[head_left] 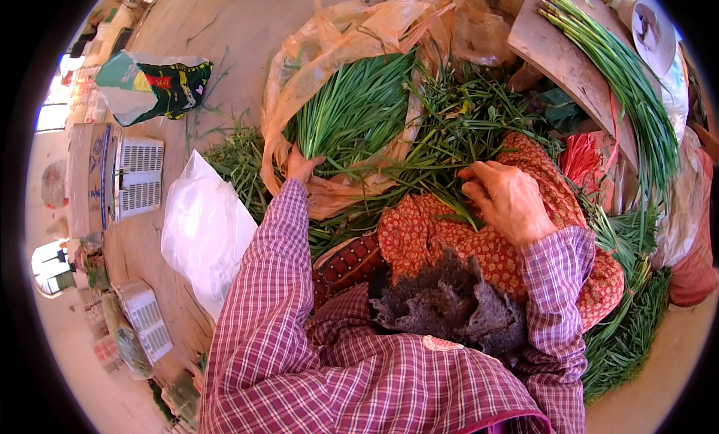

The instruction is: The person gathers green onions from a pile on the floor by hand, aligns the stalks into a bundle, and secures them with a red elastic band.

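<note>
An orange plastic bag (278, 104) lies spread open ahead of me with long green chives (359, 97) inside. My left hand (302, 165) is at the bag's near left edge, its thumb across the narrow end of the chives; the other fingers are hidden beneath. Above my right knee, on a red floral cloth (427, 224), my right hand (513, 202) is closed with the fingers curled inward. Loose green blades (448, 196) lie beside its fingertips; whether it pinches any is hidden. A heap of loose, partly yellowed leaves (468, 108) surrounds the bag's right side.
A wooden board (558, 52) at the far right bears a long chive bunch (622, 82), with red ties (580, 161) below. More chives (629, 322) lie at my right. Leftward are a white plastic bag (206, 224), a green packet (153, 86) and plastic crates (140, 175).
</note>
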A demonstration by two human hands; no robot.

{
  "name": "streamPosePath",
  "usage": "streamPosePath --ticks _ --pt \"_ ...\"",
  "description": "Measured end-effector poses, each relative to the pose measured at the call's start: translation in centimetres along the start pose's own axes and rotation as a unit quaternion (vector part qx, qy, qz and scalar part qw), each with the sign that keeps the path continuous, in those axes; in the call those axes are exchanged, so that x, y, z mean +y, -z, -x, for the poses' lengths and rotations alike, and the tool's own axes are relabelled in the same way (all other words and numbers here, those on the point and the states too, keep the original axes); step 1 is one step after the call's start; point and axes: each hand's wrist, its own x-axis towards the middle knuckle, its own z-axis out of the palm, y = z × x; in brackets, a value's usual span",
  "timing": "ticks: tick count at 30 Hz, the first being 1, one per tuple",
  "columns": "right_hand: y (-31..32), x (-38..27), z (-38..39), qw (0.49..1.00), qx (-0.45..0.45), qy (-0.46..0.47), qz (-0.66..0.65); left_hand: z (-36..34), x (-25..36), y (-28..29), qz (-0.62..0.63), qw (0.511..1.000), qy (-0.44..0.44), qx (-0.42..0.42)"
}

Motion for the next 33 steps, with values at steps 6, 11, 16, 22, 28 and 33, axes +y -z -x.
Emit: streamPosePath --ticks 6,11,16,22,28,33 --pt "-0.1 -0.7 -0.6 1.000 0.000 0.016 -0.006 2.6 0.5 -3.6 -0.315 0.947 0.038 0.053" --pt "-0.6 0.0 -0.3 1.000 -0.010 -0.007 0.025 1.5 1.0 -3.3 -0.281 0.954 0.073 0.073" --pt "-0.3 -0.5 -0.4 1.000 -0.005 0.008 0.011 0.0 -0.7 -1.7 -0.311 0.948 0.060 0.039" --pt "-0.6 0.4 -0.2 1.000 -0.003 0.002 0.029 -0.4 1.0 -1.5 -0.380 0.917 0.120 -0.017" --pt "-0.3 0.1 -0.1 1.000 0.002 0.006 0.022 -0.3 -0.7 -2.8 -0.384 0.919 0.075 0.052" --pt "-0.5 -0.1 -0.1 1.000 0.010 0.009 0.012 -0.5 -0.4 -1.8 -0.327 0.943 0.065 0.015"
